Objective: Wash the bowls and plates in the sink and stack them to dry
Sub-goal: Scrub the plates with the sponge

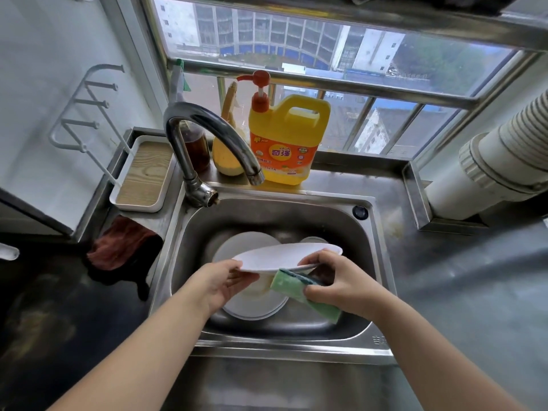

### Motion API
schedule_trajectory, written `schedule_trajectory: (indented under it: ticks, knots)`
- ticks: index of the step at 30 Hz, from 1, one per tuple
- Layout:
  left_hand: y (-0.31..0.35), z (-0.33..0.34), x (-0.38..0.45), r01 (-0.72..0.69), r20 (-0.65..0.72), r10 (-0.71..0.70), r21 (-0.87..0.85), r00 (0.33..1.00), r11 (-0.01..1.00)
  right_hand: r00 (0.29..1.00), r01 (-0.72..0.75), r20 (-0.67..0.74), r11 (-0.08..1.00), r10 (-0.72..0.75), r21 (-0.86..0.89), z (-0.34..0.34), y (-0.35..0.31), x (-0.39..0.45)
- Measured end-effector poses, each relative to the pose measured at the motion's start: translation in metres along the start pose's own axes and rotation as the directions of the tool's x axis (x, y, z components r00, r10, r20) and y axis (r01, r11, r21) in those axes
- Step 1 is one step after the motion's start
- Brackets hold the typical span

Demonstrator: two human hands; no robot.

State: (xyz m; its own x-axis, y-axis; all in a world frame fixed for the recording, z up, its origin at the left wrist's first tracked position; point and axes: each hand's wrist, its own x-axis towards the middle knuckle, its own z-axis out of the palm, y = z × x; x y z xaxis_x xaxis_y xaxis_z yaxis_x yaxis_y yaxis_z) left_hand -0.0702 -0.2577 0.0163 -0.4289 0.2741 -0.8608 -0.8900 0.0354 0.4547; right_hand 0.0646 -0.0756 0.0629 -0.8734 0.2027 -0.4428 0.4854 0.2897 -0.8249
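Note:
Over the steel sink I hold a white plate almost level. My left hand grips its near-left rim, thumb on top. My right hand grips a green sponge with a dark scouring side, pressed against the plate's underside at the near-right edge. Below in the basin lie more white dishes: a plate at the back, a bowl or plate at the front and a small dish at the back right, partly hidden.
The curved tap arches over the sink's back left, no water running. A yellow detergent bottle stands on the ledge behind. A white drying rack tray sits left, a brown cloth beside the sink. Grey counter lies right.

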Motion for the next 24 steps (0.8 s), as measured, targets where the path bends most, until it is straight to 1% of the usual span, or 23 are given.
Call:
schedule_trajectory:
  ticks: [2,4,6,7,9,10,11,12,13,15,17,24]
  knots:
    - [0.001,-0.001,0.003,-0.037,-0.053,0.04,0.06,0.998,0.998,0.995,-0.073,0.072,0.997,0.071,0.017,0.0,0.008,0.0]
    - [0.002,-0.004,0.007,-0.083,-0.098,0.097,0.14,0.99,0.987,0.975,-0.151,0.17,0.988,0.143,0.036,-0.001,0.013,-0.001]
    - [0.004,-0.011,0.008,-0.12,-0.131,0.152,0.225,0.98,0.967,0.955,-0.195,0.248,0.974,0.161,0.116,-0.005,0.015,-0.002]
    - [0.005,-0.015,0.01,-0.134,-0.147,0.176,0.258,0.973,0.957,0.956,-0.199,0.255,0.961,0.147,0.191,-0.008,0.016,-0.002]
    - [0.005,-0.027,0.016,-0.157,-0.181,0.216,0.294,0.959,0.943,0.971,-0.207,0.184,0.915,0.151,0.346,-0.014,0.022,0.001]
    - [0.005,-0.034,0.019,-0.164,-0.197,0.231,0.307,0.953,0.937,0.977,-0.211,0.116,0.894,0.179,0.395,-0.016,0.027,0.006]
    - [0.004,-0.039,0.021,-0.166,-0.211,0.24,0.317,0.948,0.934,0.974,-0.217,0.025,0.895,0.226,0.39,-0.018,0.032,0.013]
    - [0.003,-0.044,0.022,-0.165,-0.223,0.244,0.323,0.944,0.932,0.956,-0.243,-0.082,0.915,0.282,0.322,-0.02,0.038,0.021]
    - [0.002,-0.048,0.023,-0.161,-0.232,0.243,0.325,0.942,0.932,0.926,-0.29,-0.184,0.934,0.328,0.206,-0.022,0.045,0.031]
    - [-0.001,-0.054,0.023,-0.155,-0.245,0.241,0.323,0.939,0.934,0.873,-0.396,-0.324,0.918,0.364,-0.033,-0.025,0.058,0.049]
    - [-0.004,-0.057,0.02,-0.153,-0.253,0.241,0.324,0.937,0.934,0.861,-0.43,-0.371,0.887,0.348,-0.167,-0.024,0.069,0.067]
    - [-0.01,-0.067,0.015,-0.173,-0.254,0.253,0.298,0.934,0.939,0.88,-0.384,-0.42,0.852,0.222,-0.355,-0.002,0.11,0.118]
